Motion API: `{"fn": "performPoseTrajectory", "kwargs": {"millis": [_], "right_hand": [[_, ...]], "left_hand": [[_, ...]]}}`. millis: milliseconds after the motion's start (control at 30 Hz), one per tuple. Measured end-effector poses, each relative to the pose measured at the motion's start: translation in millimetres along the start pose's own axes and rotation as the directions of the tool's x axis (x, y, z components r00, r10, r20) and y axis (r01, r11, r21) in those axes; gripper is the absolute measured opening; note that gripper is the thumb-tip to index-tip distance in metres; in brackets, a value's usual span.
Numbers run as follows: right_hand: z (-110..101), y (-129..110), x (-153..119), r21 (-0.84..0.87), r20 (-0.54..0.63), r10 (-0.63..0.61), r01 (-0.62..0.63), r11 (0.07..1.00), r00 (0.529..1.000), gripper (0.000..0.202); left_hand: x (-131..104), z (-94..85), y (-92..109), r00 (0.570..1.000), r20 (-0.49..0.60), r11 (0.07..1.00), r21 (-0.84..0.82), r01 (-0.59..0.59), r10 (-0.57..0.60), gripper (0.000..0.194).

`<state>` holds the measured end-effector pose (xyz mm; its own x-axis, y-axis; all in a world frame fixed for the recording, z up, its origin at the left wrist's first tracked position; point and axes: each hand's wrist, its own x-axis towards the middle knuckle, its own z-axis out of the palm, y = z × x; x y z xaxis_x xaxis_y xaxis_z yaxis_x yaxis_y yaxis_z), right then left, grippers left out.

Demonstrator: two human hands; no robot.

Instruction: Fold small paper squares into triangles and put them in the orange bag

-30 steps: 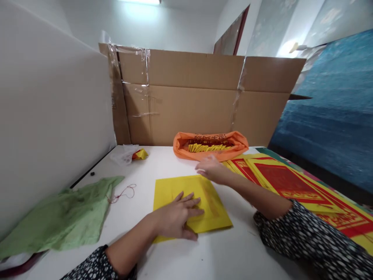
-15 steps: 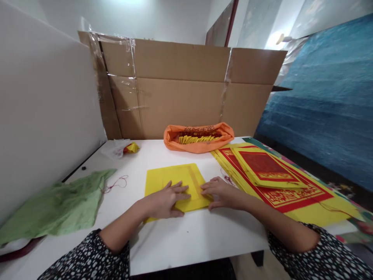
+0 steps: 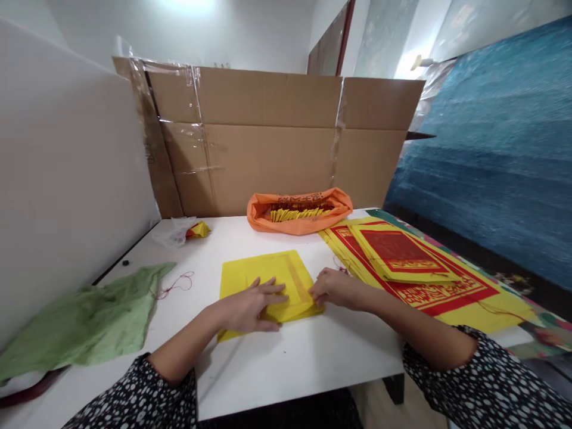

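Note:
A folded yellow paper sheet (image 3: 254,271) lies on the white table in front of me, a darker strip showing through near its right side. My left hand (image 3: 250,307) rests flat on it with the fingers spread. At the sheet's lower right corner, my right hand (image 3: 335,289) has its fingers pressed together on the edge, where the layers look slightly lifted. The sheet's lower left part is partly covered by my left hand and wrist.
Yellow sheets with red print (image 3: 447,304) are stacked at the right. An orange bag (image 3: 297,226) holding several folded yellow pieces stands behind, before a cardboard screen (image 3: 268,161). Green cloth (image 3: 98,316), red string (image 3: 176,286) and a plastic bag (image 3: 172,234) lie at the left.
My right hand's fingers have drawn together from lying spread on the sheet to pinching its right edge. My left hand stays in place. The view has shifted slightly.

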<state>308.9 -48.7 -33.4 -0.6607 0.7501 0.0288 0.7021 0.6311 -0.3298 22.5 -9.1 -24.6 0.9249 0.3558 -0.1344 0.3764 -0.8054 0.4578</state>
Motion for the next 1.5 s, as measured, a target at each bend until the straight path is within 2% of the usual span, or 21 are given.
{"fn": "performPoseTrajectory", "kwargs": {"millis": [100,200,300,433,600,933,1267,1500], "right_hand": [[-4.1,1.6,3.3,0.045,0.011,0.093,-0.093,0.995,0.996,0.021],[-7.6,6.1,5.5,0.158,-0.007,0.195,-0.191,0.969,0.981,0.014],[-10.8,10.1,6.9,0.28,-0.007,0.241,-0.23,0.932,0.97,0.012],[-12.7,12.0,8.3,0.353,-0.025,0.256,-0.231,0.907,0.966,0.011],[-10.2,12.5,8.0,0.337,-0.019,0.251,-0.23,0.913,0.968,0.008],[-6.0,12.9,6.0,0.363,-0.02,0.268,-0.243,0.9,0.963,0.008],[-1.9,11.5,2.8,0.371,-0.036,0.275,-0.242,0.896,0.961,0.012],[0.3,8.4,0.0,0.379,-0.027,0.287,-0.255,0.89,0.958,0.012]], "left_hand": [[-2.5,-8.3,0.3,0.999,-0.026,0.998,-0.051,-0.024,0.022,0.062],[-6.4,-15.6,-0.9,0.998,-0.059,0.991,-0.13,0.018,-0.026,0.039],[-9.9,-18.5,-2.8,0.995,-0.079,0.976,-0.213,0.051,-0.069,0.031],[-11.9,-16.8,-7.2,0.993,-0.085,0.946,-0.318,0.053,-0.084,0.024],[-11.6,-15.3,-14.4,0.992,-0.045,0.912,-0.4,0.09,-0.117,0.022],[-11.5,-14.0,-10.6,0.987,-0.053,0.911,-0.394,0.121,-0.153,0.025],[-10.9,-10.3,-13.8,0.976,-0.043,0.865,-0.473,0.167,-0.212,0.028],[-10.5,-2.3,-10.8,0.962,-0.087,0.866,-0.463,0.19,-0.257,0.016]]}}
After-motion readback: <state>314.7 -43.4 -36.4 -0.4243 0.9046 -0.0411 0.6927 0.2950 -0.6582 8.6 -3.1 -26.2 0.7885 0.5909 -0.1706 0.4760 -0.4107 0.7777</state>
